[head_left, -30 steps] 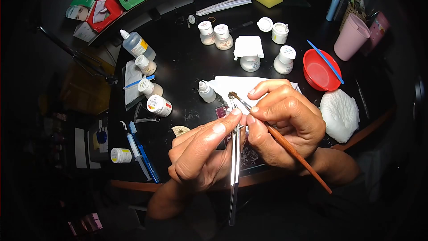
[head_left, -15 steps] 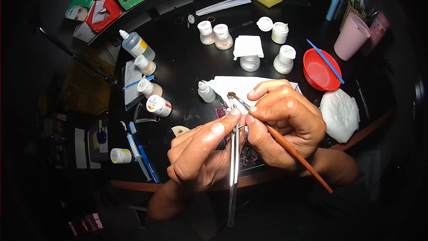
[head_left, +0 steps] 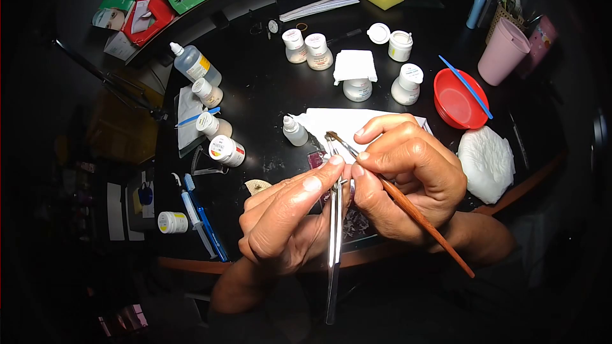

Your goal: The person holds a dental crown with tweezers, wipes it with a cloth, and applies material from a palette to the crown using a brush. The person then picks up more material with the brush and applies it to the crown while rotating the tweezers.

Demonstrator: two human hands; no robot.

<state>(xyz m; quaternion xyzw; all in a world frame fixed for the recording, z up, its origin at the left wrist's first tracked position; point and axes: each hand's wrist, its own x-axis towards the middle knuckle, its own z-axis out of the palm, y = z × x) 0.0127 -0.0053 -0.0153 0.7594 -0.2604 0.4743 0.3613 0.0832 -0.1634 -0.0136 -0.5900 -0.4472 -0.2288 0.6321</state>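
My left hand (head_left: 290, 216) is closed around metal tweezers (head_left: 335, 229), whose long arms hang down toward me. Whatever small piece sits at the tweezers' tips is too small to make out. Between the thumb and fingers of my right hand (head_left: 414, 181) is a brush (head_left: 424, 220) with a reddish wooden handle. Its dark bristles touch or nearly touch the tweezers' tips, above a white paper sheet (head_left: 376, 116). The fingertips of both hands meet. Just left of the tips stands a small white dropper bottle (head_left: 294, 131).
Several lidded jars (head_left: 319, 52) stand farther back. To the right are a red bowl (head_left: 456, 105) with a blue stick across it, a white wad (head_left: 486, 165) and a pink cup (head_left: 503, 54). On the left lie a syringe (head_left: 199, 226) and a toothbrush (head_left: 207, 220), near a clear bottle (head_left: 196, 64).
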